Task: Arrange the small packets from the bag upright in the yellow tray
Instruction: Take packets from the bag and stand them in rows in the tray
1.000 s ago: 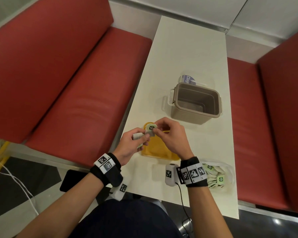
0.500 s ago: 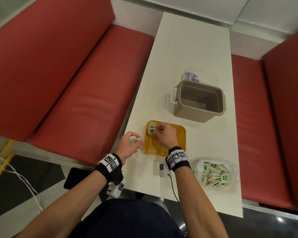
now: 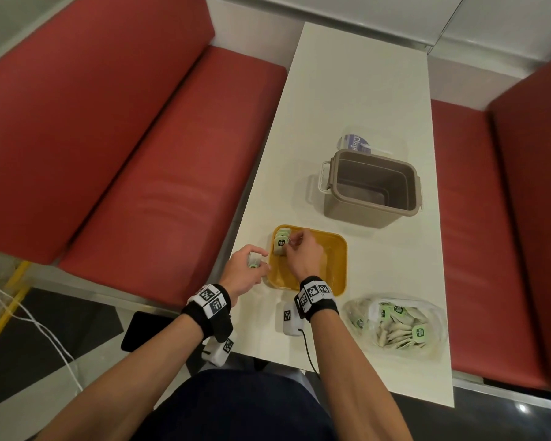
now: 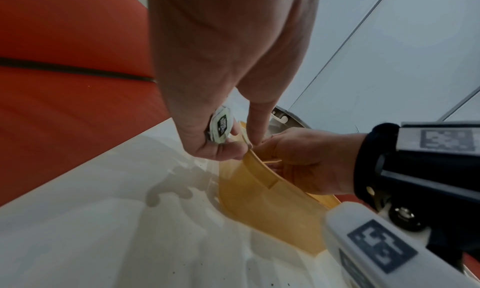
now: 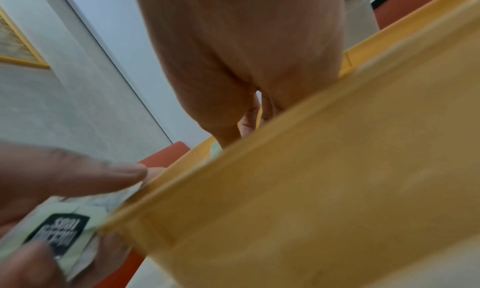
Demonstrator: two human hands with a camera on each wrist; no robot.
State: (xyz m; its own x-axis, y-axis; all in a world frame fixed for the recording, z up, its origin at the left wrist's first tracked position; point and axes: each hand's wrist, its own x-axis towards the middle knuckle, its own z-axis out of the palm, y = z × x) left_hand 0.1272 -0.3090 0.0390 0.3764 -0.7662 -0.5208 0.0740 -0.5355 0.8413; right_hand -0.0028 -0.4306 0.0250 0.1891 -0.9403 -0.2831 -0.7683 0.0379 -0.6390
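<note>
The yellow tray point(image 3: 330, 261) lies on the white table, near its left edge. A short row of small green-labelled packets point(image 3: 281, 241) stands upright in the tray's far left corner. My right hand point(image 3: 291, 245) is inside the tray, its curled fingertips pinching the front packet of that row. Just outside the tray's left wall point(image 4: 259, 190), my left hand point(image 3: 257, 261) grips a small stack of packets point(image 4: 221, 125); the same stack point(image 5: 57, 231) shows in the right wrist view. The clear bag point(image 3: 395, 326) holding several more packets lies at the near right.
An open grey bin point(image 3: 371, 189) stands beyond the tray, with clear packaging point(image 3: 357, 143) behind it. A small white device point(image 3: 290, 318) with a cable sits near the table's front edge. Red benches point(image 3: 159, 186) flank the table on both sides.
My right hand brought a packet down from my left hand into the tray's far left corner and stays on it. My left hand lowered to the tray's left side.
</note>
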